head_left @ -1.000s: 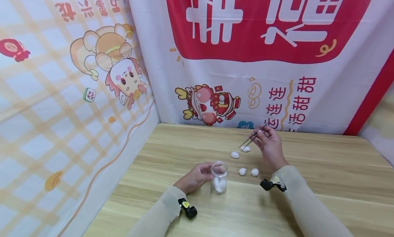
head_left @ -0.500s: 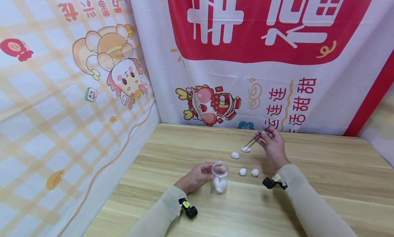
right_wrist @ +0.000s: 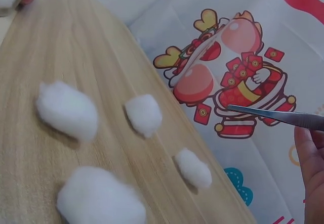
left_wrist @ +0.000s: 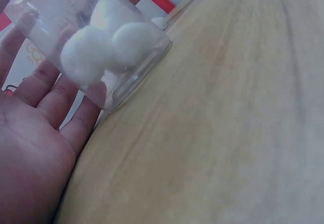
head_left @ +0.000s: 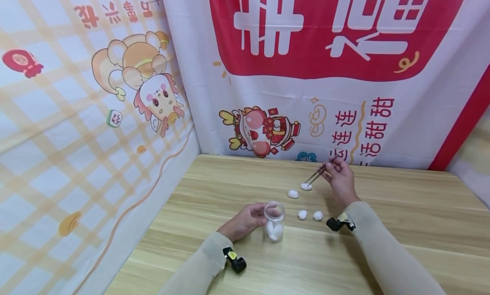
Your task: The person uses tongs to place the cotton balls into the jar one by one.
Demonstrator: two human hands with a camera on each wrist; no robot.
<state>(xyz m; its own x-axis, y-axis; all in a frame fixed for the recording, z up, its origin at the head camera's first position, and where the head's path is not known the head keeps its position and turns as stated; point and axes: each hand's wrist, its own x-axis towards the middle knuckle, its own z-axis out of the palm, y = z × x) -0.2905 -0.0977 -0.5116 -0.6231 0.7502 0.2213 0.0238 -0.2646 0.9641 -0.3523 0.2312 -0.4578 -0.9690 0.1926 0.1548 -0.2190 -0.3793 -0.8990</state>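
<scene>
My left hand (head_left: 245,221) holds a clear plastic jar (head_left: 274,211) upright on the table, its fingers (left_wrist: 53,87) round one side. Several white cotton balls (left_wrist: 86,54) lie inside it, and its mouth has no lid on. My right hand (head_left: 340,182) pinches metal tweezers (head_left: 320,172). In the head view the tweezer tips overlap the farthest cotton ball (head_left: 306,187); the right wrist view shows the tweezers (right_wrist: 273,114) apart from that ball (right_wrist: 193,168). Other cotton balls (head_left: 292,194) (head_left: 302,215) (head_left: 317,216) lie loose between jar and right hand.
The wood-grain table (head_left: 402,227) ends at a printed cloth backdrop (head_left: 260,86) behind and a checked cloth wall (head_left: 103,158) on the left. Small black cameras (head_left: 238,263) are strapped to both sleeves.
The right hand has shifted slightly right, bringing the tweezer tips from left of the farthest cotton ball to over it in the head view. Left hand and jar have stayed in place.
</scene>
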